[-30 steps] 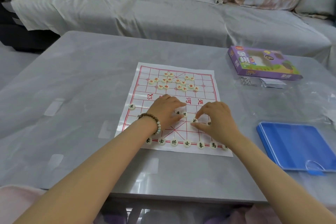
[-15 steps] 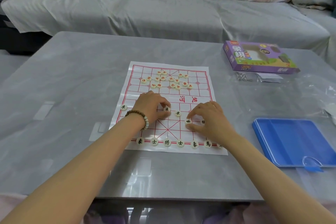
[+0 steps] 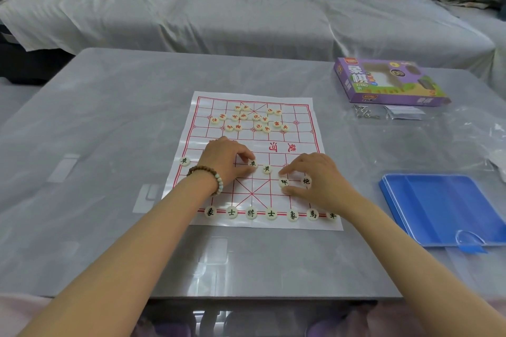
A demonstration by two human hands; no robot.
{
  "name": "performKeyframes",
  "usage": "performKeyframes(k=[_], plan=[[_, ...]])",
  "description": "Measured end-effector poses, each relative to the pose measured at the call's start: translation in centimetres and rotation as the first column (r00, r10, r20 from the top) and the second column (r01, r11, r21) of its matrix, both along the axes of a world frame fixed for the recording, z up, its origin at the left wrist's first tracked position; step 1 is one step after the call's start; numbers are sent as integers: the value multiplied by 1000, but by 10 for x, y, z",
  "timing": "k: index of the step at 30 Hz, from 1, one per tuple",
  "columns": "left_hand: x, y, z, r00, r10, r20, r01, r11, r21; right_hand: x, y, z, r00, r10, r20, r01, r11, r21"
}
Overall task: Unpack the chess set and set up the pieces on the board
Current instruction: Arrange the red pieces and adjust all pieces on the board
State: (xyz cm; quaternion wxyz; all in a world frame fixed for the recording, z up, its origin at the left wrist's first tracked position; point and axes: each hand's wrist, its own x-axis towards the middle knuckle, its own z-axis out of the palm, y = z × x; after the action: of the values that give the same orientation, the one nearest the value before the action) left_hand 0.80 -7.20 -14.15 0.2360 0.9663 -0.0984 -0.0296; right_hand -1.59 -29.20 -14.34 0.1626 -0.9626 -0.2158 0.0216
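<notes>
Black's soldier row seems in hand on the board (image 3: 306, 142) mid-tabletop: the left hand (image 3: 227, 159) pinches a black piece (image 3: 252, 163) between curled fingers, the right hand (image 3: 317, 178) likewise a second black piece (image 3: 283, 182) (red pieces (image 3: 250, 117) lie heaped toward the board's far edge), each likely needing a nudge onto its crossing.

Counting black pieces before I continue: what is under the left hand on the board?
The left hand pinches one black piece at its fingertips, on the board. Anything beneath the palm is covered. The right hand pinches another piece.
</notes>
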Motion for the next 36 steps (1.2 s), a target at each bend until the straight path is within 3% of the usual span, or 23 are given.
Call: performKeyframes(k=[3,9,29,36], plan=[[0,-1,2,1000,-10,2,10,999,51,3,-2,-1,1000,-23,16,23,1000,3],[1,-7,5,998,-59,21,55,989,139,24,3,1,966,-239,102,242,970,-14],[-4,-5,-7,979,-180,-97,202,930,306,31,2,-7,981,-192,15,192,981,-3],[-4,-5,-5,979,-172,-112,200,923,329,20,24,0,972,-169,163,167,986,24]])
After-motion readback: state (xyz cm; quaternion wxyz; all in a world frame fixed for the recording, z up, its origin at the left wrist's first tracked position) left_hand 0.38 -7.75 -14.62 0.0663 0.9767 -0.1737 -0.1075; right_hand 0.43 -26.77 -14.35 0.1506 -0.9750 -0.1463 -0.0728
